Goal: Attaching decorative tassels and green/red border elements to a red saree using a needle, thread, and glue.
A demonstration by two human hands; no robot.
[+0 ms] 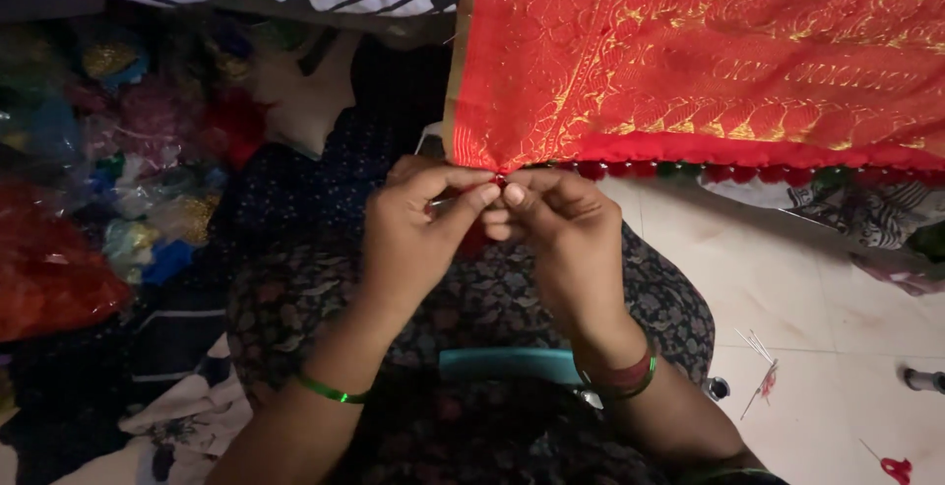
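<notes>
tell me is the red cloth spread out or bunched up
Spread out: the red cloth lies flat and taut, gold pattern fully showing, trim running straight along its edge. Both hands, left and right, pinch that edge.

Both forearms are bare, with no sleeves showing in the lower half of the frame. The left hand point(418, 224) has a thin, shiny green metallic bangle point(333, 390) round its wrist, at lower centre-left. The right hand point(561, 234) wears a stack of dark red bangles edged with one green bangle point(622, 375) at lower centre-right. Below them the lap is covered by a dark garment with a small pale floral print point(492, 298).
</notes>
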